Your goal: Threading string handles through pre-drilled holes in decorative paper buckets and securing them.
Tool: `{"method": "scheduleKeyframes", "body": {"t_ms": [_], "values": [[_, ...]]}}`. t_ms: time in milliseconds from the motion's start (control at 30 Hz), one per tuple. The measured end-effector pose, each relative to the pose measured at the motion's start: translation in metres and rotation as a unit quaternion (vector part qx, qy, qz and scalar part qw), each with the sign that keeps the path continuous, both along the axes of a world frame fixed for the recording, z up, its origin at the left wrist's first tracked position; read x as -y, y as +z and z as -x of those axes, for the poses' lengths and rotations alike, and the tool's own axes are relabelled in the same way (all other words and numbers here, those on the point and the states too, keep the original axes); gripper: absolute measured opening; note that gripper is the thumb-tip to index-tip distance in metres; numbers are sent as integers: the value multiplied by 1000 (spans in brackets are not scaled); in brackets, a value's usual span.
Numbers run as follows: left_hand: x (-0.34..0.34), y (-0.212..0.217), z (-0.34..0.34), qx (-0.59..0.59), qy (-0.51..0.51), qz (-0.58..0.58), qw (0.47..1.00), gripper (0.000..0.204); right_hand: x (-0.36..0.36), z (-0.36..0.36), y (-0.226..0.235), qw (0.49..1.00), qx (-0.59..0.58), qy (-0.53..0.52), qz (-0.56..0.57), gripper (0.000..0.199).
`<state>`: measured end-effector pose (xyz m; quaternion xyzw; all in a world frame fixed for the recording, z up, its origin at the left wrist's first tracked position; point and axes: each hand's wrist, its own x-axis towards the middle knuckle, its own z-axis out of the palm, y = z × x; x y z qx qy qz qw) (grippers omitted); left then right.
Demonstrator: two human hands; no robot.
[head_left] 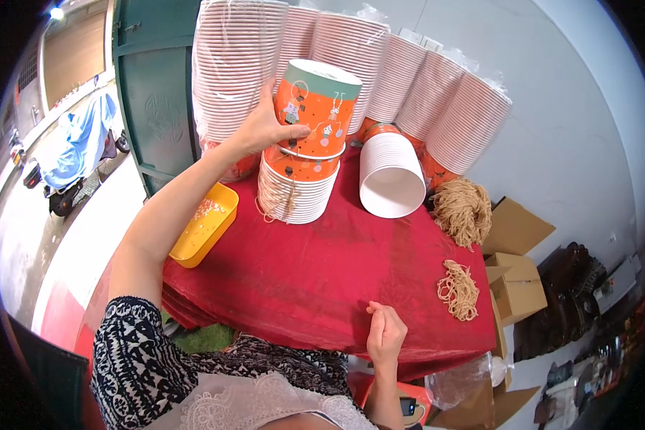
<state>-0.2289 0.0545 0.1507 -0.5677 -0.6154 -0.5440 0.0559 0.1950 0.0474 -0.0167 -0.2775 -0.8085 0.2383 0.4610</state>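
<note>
Red cloth [337, 269] is draped over the table, perhaps to guard its top. Nearest, to the right of the orange bucket [321, 115] and well in front of it, the right hand [387, 333] is held by the cloth's near edge, fingers curled in and thumb pressed against them; whether anything is pinched cannot be told. Loose string [459, 290] is laid farther right of the bucket, likely for easy reach. To the bucket's left and nearer, a yellow tray [215, 238] is set, apparently so that its pale bits are contained. Directly beneath the bucket, a mouth-down stack [304, 197] is stood, string hanging against it; support seems to be given from below. By the left hand [265, 129] the bucket is clasped at its left side, thumb spread across the front, fingers mostly hidden, presumably for steadiness. It is held mouth-down, its orange wall printed with small pale figures, a green band and white base uppermost. To its right, another stack [390, 175] is laid sideways. Behind it, wrapped stacks [236, 64] are lined up, probably to save space.
</note>
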Motion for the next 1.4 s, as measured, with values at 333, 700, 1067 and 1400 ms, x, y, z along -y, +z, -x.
{"method": "scheduleKeyframes", "body": {"t_ms": [333,700,1067,1400], "values": [[4,-14,-15,19,-4,-7,1000,131,-2,3,-3,999,25,-18,-44,16],[9,-20,-23,21,-9,9,1000,129,-3,4,-5,997,24,-28,-67,9],[7,-26,-19,3,-9,15,1000,122,-3,5,-4,996,23,-27,-79,8],[6,-29,-15,8,-30,15,999,116,-3,4,-4,996,31,-29,-83,8]]}}
